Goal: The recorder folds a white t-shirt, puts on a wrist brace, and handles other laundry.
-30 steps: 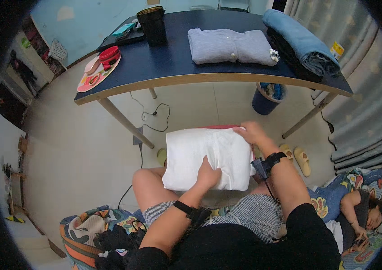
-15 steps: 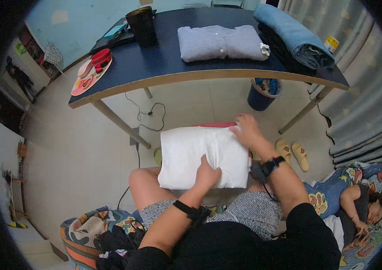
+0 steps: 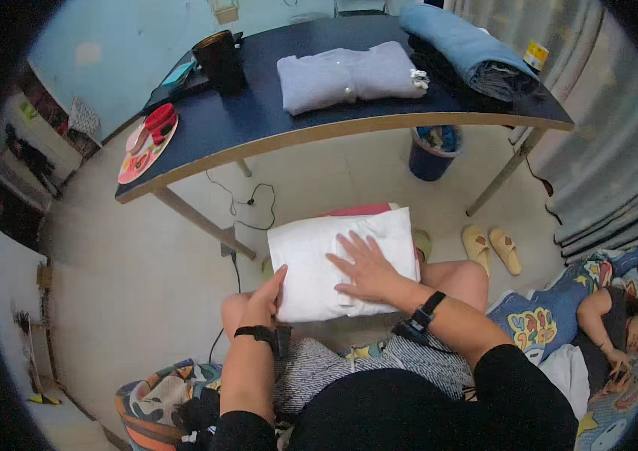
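A folded white cloth point(image 3: 307, 259) lies in front of my knees on a pink surface point(image 3: 356, 210), which shows only along its far edge. My right hand point(image 3: 368, 270) rests flat on top of the cloth, fingers spread. At the near left edge of the cloth, my left hand point(image 3: 263, 298) closes on its side; the thumb shows and the other fingers are mostly hidden. Beyond, on the dark blue table point(image 3: 259, 128), sits a folded light grey garment point(image 3: 353, 77) with small buttons.
Rolled blue jeans point(image 3: 469, 52) and a black bin-shaped container point(image 3: 219, 64) stand on the table, with a red strap roll point(image 3: 159, 118) at its left corner. Below are a waste bin point(image 3: 433, 154), yellow slippers point(image 3: 490, 249) and a cable point(image 3: 262, 225). A person point(image 3: 597, 338) lies at the right.
My right hand has come from the cloth's far right corner to its middle and lies flat. My left hand has shifted from the cloth's near middle to its left edge.
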Demonstrator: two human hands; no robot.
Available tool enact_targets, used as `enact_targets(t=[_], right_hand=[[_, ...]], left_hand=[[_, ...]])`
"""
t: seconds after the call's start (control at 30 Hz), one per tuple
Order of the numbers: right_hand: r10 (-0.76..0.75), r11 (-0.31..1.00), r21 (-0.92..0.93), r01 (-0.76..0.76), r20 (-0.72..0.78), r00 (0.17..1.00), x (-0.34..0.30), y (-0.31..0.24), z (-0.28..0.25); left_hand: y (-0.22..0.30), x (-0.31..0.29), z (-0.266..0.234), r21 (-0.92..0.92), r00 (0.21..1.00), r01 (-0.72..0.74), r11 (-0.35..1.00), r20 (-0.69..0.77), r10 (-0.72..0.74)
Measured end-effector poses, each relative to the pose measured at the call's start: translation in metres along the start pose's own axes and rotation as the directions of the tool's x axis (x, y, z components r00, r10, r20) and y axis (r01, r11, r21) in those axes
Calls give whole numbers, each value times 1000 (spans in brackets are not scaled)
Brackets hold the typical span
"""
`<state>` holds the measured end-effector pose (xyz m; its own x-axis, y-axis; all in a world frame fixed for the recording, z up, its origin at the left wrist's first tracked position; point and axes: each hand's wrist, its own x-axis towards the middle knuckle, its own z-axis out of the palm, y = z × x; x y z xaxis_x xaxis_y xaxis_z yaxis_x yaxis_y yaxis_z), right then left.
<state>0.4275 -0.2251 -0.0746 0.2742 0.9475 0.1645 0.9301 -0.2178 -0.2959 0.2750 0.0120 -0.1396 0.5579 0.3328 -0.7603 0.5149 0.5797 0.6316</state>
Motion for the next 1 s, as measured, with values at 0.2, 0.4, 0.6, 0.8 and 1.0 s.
enact_targets(t=[0.2,0.4,0.6,0.8,1.0], right_hand=[[-3,999,-40,6,75,997,-15,15,26],[57,940,340,-26,-81,995,-8,13,25],[444,-210,975,-70,158,882,-46,16,-7],[713,-224,967,-118,245,657,-108,63,8],[589,520,795,-314,-67,805,-124,46,-4]], left_hand=[[46,-45,14,443,989,80,893,-147,-15],[77,-83,35,479,909,-394,785,73,411],[77,-143,181,779,790,-543,314,346,506],[13,-79,252,709,676,-694,122,584,450],[30,-20,244,618,568,-782,73,660,491]])
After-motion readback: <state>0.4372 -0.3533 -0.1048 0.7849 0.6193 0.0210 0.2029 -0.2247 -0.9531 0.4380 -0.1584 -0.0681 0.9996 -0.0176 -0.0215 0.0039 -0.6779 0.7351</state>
